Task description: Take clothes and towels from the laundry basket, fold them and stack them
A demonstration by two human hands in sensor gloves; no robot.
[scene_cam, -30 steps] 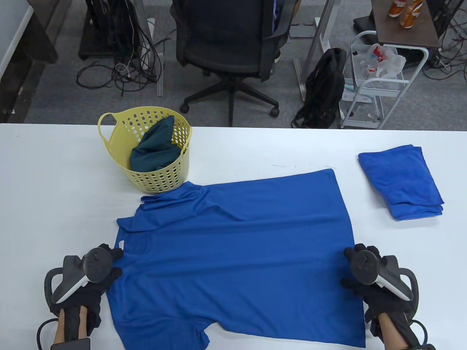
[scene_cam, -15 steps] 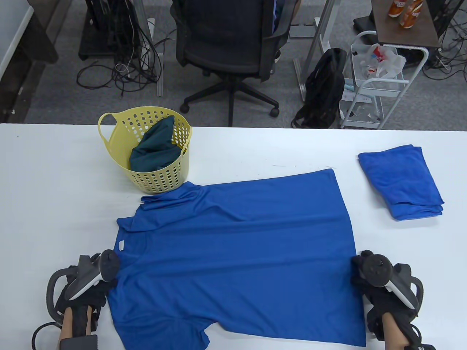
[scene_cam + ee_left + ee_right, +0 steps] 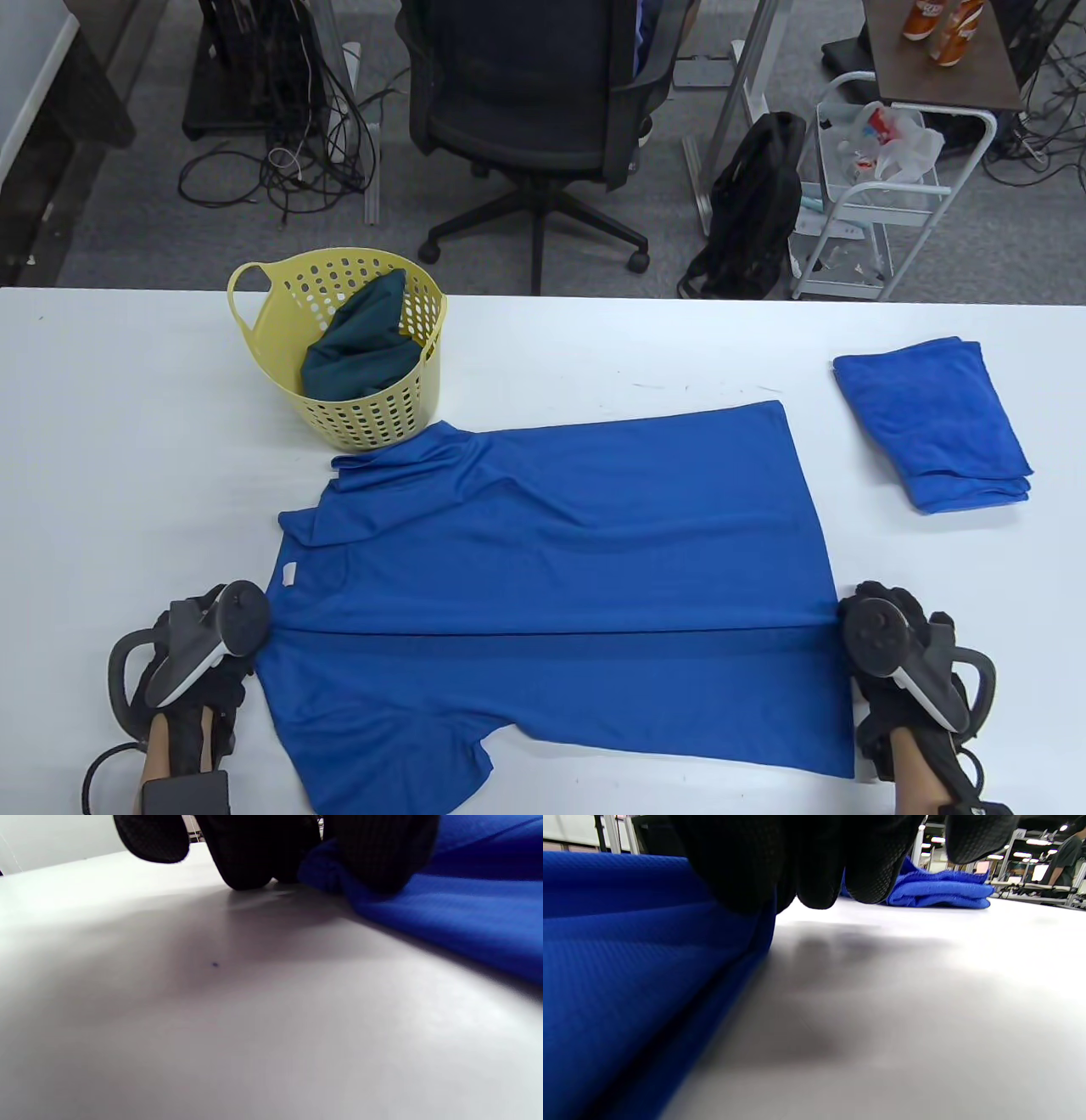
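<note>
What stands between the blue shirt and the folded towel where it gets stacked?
Nothing visible does. Bare white table lies between the blue shirt and the folded blue towel. The left hand and right hand grip the shirt's two sides.

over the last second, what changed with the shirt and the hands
Both hands moved outward to the shirt's side edges and took hold: the left hand pinches the collar-side edge, the right hand the hem side. The cloth is now pulled taut, with a straight crease between them. The basket and the folded towel stayed put.
</note>
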